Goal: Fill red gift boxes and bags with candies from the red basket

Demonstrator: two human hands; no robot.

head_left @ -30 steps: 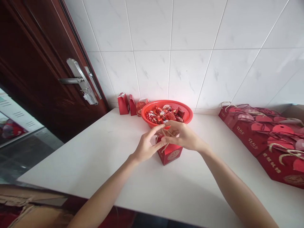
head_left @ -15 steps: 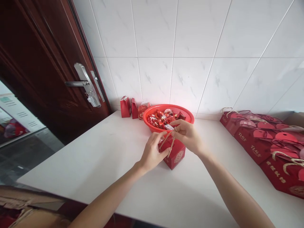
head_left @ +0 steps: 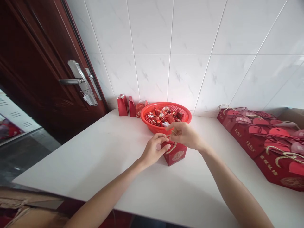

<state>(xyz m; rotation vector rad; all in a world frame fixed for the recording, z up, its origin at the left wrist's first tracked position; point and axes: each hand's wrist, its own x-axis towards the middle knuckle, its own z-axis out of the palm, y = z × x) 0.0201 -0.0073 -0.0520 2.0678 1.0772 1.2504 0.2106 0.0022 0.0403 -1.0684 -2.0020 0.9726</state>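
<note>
A small red gift box (head_left: 177, 157) with a round gold pattern stands on the white table, just in front of the candy basket. A twisted gold rope handle (head_left: 171, 148) comes out of its top. My right hand (head_left: 186, 136) pinches the rope above the box's far side. At the box's near left top edge is my left hand (head_left: 153, 149), its fingertips closed on the rope and its thumb low against the box top. The fingers hide part of the rope and lid.
Behind the box, a red plastic basket (head_left: 166, 129) holds wrapped candies (head_left: 156, 117). Small red cartons (head_left: 123, 106) stand by the tiled wall. Rows of red gift boxes (head_left: 251, 148) with rope handles line the right side. A brown door (head_left: 42, 57) is at the left.
The rope loop that stood up between my hands now lies lower, close to the box top. My hands have come closer together, and the view has shifted slightly.
</note>
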